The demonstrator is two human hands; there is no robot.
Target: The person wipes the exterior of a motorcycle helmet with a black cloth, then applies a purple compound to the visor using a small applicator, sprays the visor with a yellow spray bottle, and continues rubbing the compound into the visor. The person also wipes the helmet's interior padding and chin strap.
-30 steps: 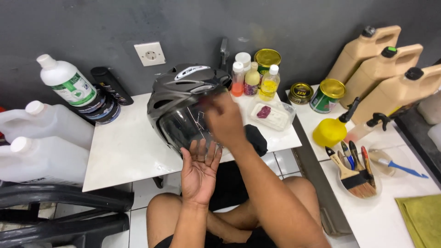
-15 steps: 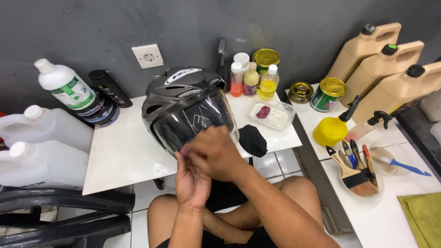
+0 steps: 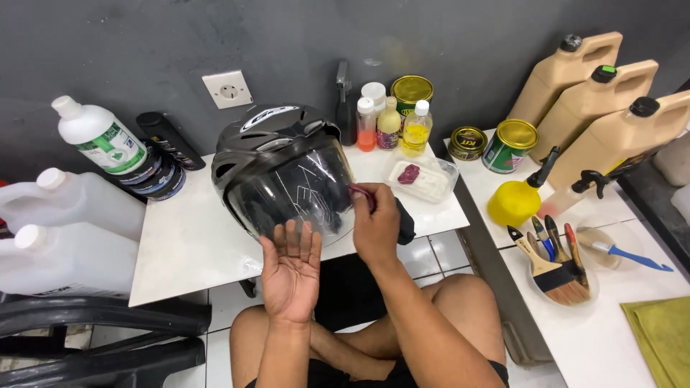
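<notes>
Head view shows your one black helmet on the white desk. Your left hand lies spread, palm up; your right hand pinches something small and dark red. Three tan jugs, four brushes, a grey wall.

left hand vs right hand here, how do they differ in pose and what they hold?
The left hand lies open, palm up, fingers spread and empty; the right hand is closed, back up, pinching a small reddish piece.
The left hand sits just below the helmet visor; the right hand is at the visor's right edge.
Both are bare and close to the helmet.
</notes>
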